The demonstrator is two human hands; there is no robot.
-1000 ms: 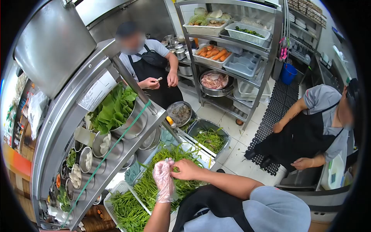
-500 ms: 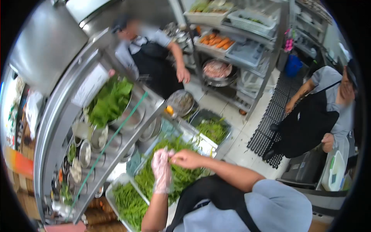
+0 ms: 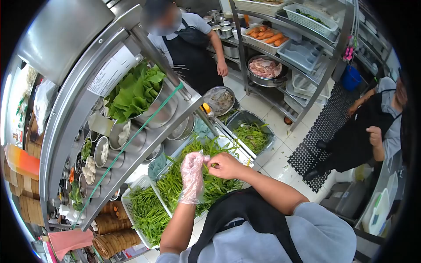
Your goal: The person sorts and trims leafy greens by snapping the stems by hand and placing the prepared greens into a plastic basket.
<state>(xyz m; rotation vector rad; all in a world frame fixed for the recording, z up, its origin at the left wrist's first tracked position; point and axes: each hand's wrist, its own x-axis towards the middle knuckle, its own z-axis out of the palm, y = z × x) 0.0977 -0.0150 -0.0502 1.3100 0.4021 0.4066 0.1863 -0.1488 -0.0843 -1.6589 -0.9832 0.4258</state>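
Clear plastic is covering the left hand (image 3: pixel 192 172), whose fingers are curling beside the right hand's; the glove and angle are hiding whether it is gripping anything. The bare right hand (image 3: pixel 227 166) is pinching a green stem (image 3: pixel 214 165) between thumb and fingers, above the leafy greens (image 3: pixel 172 185). For handling it well, holding both sets of fingertips close, pinching lightly and tucking loose glove film clear is seeming wise, as is working over the heap. On the left, a white basket (image 3: pixel 126 202) is holding long stems right beside it. Beyond, the steel shelf (image 3: pixel 138 153) is running diagonally, its hard edge and green band (image 3: pixel 151 119) limiting leftward reach. Ahead, a grey bin (image 3: pixel 265 148) is holding more leaves. The right elbow is having freer room beside tiled floor (image 3: pixel 285 175), a co-worker (image 3: pixel 370 127) standing well apart.
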